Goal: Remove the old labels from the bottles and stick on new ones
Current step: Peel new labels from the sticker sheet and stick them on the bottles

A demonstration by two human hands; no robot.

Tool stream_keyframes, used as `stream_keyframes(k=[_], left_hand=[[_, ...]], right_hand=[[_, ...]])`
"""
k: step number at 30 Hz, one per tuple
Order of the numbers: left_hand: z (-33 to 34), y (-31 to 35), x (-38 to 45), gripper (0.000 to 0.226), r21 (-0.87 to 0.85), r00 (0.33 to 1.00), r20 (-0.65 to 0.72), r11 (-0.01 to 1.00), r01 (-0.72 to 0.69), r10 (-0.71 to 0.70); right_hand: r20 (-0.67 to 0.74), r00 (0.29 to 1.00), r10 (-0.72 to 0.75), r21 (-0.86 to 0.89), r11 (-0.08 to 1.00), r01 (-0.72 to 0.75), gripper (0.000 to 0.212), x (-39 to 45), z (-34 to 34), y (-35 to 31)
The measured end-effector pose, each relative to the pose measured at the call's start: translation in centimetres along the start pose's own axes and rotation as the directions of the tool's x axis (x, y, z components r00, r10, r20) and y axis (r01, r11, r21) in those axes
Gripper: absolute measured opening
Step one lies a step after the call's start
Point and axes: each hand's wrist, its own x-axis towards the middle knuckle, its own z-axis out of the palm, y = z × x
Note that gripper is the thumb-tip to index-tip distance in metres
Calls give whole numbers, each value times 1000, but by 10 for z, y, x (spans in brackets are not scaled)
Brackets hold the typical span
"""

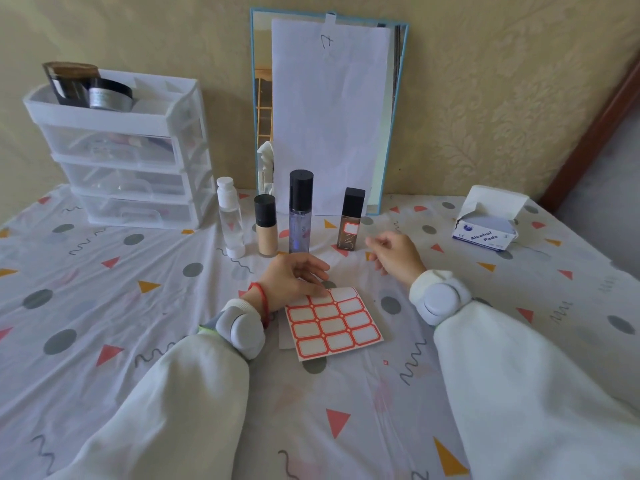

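Red-bordered white labels in a grid on a thin sheet [333,323], flat on the counter [485,393] between both hands. Paper, light and floppy; likely to slide unless pinned, best lifted by picking one label's corner. Left hand [294,277] presses its fingertips on the sheet's far corner, fingers fairly straight. Right hand [394,252] hovers just beyond, loosely curled, holding nothing. Four bottles stand in a row behind; the dark square bottle [351,223] already carries a red-edged label. Glass probably: smooth, tippable; grasp by the body.
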Motion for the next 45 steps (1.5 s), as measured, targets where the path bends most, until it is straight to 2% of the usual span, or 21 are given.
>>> stream_keyframes(k=[4,8,10,12,14,16,19,24,27,30,32,34,36,38,45], left_hand=[[-1,0,-1,26,6,1000,-10,1000,-16,16],[0,1,-1,26,17,1000,-18,1000,-18,18],[-1,3,-3,26,37,1000,-15,999,-18,18],[-2,5,-5,23,28,1000,-6,1000,-4,4],[-7,9,-7,19,32,1000,8,999,11,-11],[-14,13,-6,14,73,999,21,997,38,-39],[-26,14,-12,11,97,996,33,992,75,-78],[-41,7,-31,17,-69,994,27,992,109,-107],[-41,4,-33,20,-80,991,70,990,120,-114],[-40,0,-31,19,-101,994,27,989,104,-102],[-41,0,-31,18,-110,998,27,992,67,-64],[-42,-1,-32,19,-130,999,25,991,27,-24],[-41,-2,-33,18,-169,1000,-6,986,12,-13],[-40,-3,-34,17,-210,999,-43,977,23,-33],[-36,-7,-32,16,-241,994,-76,968,64,-84]], right_hand=[[198,979,46,-128,992,-21,26,-22,2,1],[313,948,64,-149,989,-18,30,-33,4,-10],[363,928,83,-87,995,-55,30,-39,5,-14],[399,914,74,67,992,-110,25,-46,6,-15],[390,920,29,188,976,-110,15,-51,9,-16],[340,940,-4,236,968,-81,12,-53,10,-17],[272,962,-17,234,971,-49,9,-52,16,-22],[225,973,-46,207,978,-2,9,-52,29,-32],[214,976,-36,210,978,-10,12,-54,35,-34],[170,983,-74,94,994,59,8,-52,40,-33],[132,977,-170,-84,980,182,13,-52,43,-33],[116,954,-277,-172,940,294,18,-52,44,-36],[169,925,-339,-127,924,362,15,-52,46,-40],[222,911,-347,-44,930,365,13,-53,51,-41],[197,904,-379,37,925,379,22,-54,64,-33]])
